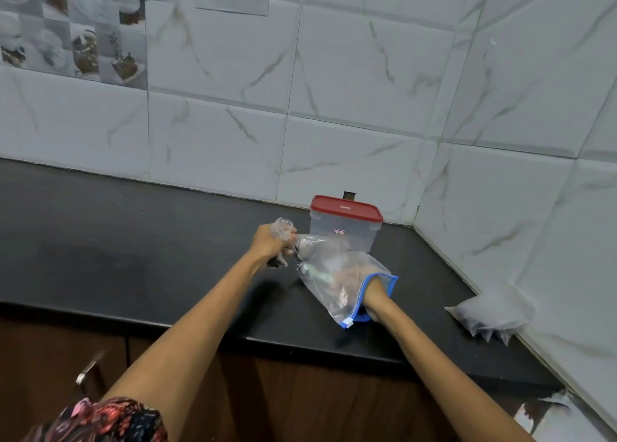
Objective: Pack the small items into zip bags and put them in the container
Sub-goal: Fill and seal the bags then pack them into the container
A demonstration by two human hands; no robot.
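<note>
Tabletop (133,241): black, in a corner of white marbled tiles.
Container (345,224): clear tub, red lid on, by the back wall; nothing visible inside.
Zip bag (337,274): clear, blue zipper, lifted over the tabletop; my right hand (374,294) is inside its mouth, fingers blurred through plastic, cannot tell.
Left hand (270,244): fingers curled, gripping crumpled plastic and a dark item.
Second bag (494,311): cloudy, filled, against the right wall.

No legible text

The container (345,229) bears a small red-and-white label, its lettering too blurred to read.
</note>
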